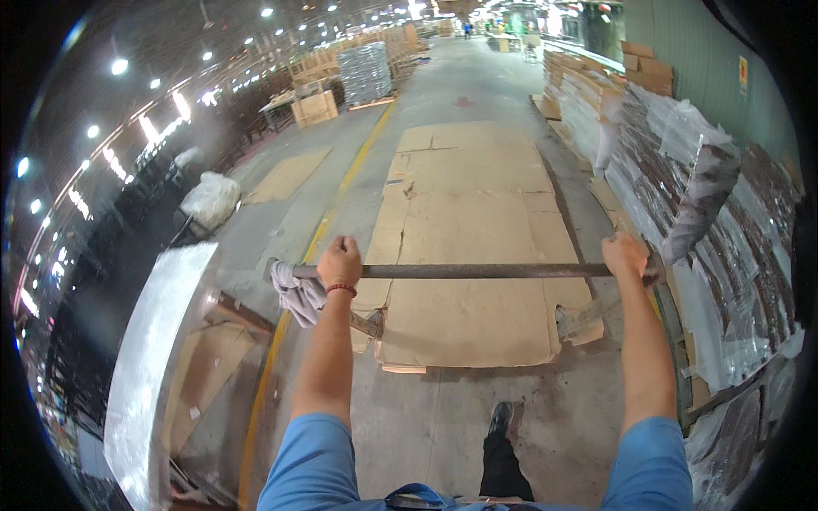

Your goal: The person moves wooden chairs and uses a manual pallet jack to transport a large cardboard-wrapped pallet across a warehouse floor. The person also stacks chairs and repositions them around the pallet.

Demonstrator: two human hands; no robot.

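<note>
A dark push bar (477, 272) runs crosswise in front of me, part of a flat cart whose bed is covered with cardboard sheets (469, 230). My left hand (341, 262) is wrapped round the bar near its left end. Round the other end my right hand (626, 255) is closed. A greyish-pink cloth (296, 294) hangs from the bar just left of my left hand. Below the bar, the cart's side struts show at both corners of the cardboard. The wheels are hidden beneath the bed.
Plastic-wrapped stacks (724, 255) line the right side, close to the cart. At left stand a wrapped white panel (162, 358) and a plastic bundle (211, 200). A yellow floor line (349, 175) follows the aisle. Farther off are wooden crates (315, 108) and a wrapped pallet load (365, 73).
</note>
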